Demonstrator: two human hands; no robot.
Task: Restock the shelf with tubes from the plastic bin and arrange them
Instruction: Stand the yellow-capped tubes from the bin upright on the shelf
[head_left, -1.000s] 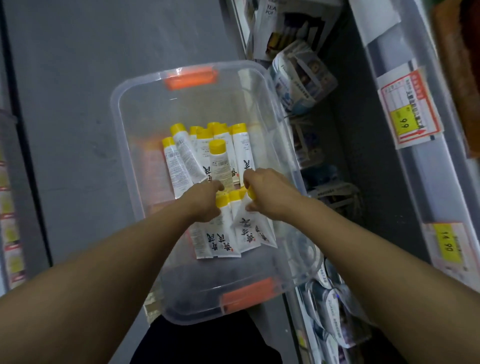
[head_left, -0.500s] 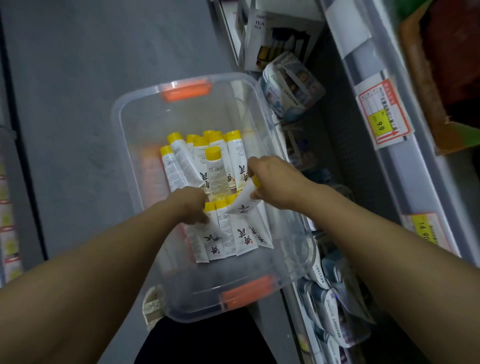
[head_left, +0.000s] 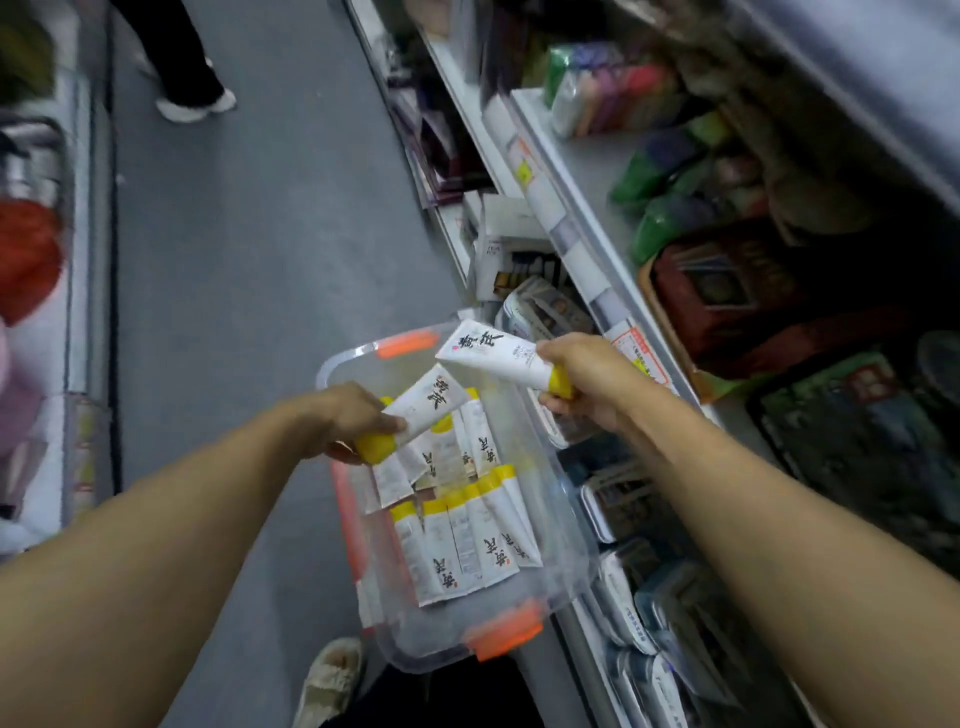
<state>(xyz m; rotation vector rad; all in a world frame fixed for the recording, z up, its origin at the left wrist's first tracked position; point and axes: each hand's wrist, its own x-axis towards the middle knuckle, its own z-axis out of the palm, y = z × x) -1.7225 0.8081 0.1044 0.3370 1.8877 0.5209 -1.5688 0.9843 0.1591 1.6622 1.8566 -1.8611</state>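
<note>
Head view: down onto a shop aisle.
Left hand (head_left: 349, 420): curled round one white tube (head_left: 427, 402) near its yellow cap, above the bin's 10 o'clock corner.
Right hand (head_left: 584, 382): clamped on a second tube (head_left: 496, 353) at the cap, raised at the bin's 1 o'clock, near the shelf edge (head_left: 582, 228).
Plastic bin (head_left: 563, 590): clear, orange latches, on grey floor (head_left: 270, 249).
Remaining tubes (head_left: 467, 540): lying in rows inside.

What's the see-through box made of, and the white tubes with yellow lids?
The bin looks like clear, glossy hard plastic: the tubes and floor show through its walls. The tube in the right hand looks like smooth soft plastic, crimped flat at its end.
</note>
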